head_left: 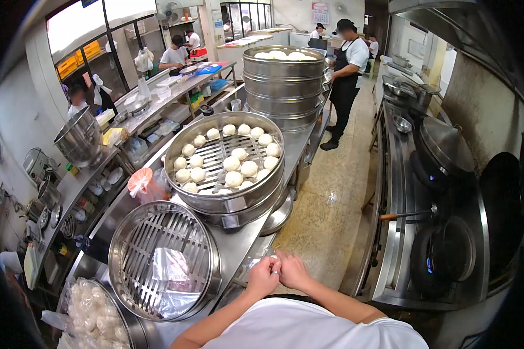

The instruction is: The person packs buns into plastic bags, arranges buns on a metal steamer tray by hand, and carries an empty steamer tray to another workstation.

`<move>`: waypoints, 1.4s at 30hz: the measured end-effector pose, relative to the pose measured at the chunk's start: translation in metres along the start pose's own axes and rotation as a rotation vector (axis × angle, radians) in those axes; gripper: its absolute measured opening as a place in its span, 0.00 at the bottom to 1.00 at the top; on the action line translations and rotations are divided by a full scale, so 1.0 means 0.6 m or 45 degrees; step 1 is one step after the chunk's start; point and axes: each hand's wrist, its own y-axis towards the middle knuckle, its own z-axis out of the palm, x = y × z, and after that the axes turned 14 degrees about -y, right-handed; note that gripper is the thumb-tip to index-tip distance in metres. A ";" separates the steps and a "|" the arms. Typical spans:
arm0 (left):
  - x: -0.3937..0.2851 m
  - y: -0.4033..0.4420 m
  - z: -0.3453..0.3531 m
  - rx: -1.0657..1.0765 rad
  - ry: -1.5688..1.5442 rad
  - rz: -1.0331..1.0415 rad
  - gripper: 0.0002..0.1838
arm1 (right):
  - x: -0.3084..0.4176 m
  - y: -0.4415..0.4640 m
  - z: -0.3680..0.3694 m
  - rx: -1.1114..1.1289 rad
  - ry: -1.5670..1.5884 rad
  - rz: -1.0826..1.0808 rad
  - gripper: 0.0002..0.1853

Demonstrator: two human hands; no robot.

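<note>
My left hand (pixel 264 277), with a ring on one finger, and my right hand (pixel 293 271) meet in front of my body, just off the table's edge. Both are closed, with the fingers pinched together at a clear plastic bag (pixel 255 254); its contents are hard to make out. Left of them an open steel steamer tray (pixel 114 256) has slatted bars, with flat plastic packets (pixel 170 264) lying on it. Behind that, a larger steamer (pixel 227 205) holds several round white buns (pixel 233 178).
Bagged buns (pixel 93 314) sit at the lower left. A tall steamer stack (pixel 282 87) stands farther along the steel table (pixel 237 244). To the right is a stove (pixel 390 256) with woks (pixel 457 250) and lit burners. A person in a dark apron (pixel 346 81) stands in the aisle.
</note>
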 end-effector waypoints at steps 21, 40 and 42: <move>-0.018 -0.012 -0.023 0.039 -0.096 0.008 0.06 | 0.015 0.021 -0.016 -0.056 0.250 -0.267 0.23; -0.031 -0.024 -0.028 0.046 -0.198 -0.071 0.09 | 0.029 0.021 -0.017 -0.042 0.128 -0.230 0.13; -0.037 -0.022 -0.027 0.057 -0.224 -0.067 0.09 | 0.041 0.010 -0.045 0.228 0.071 0.083 0.13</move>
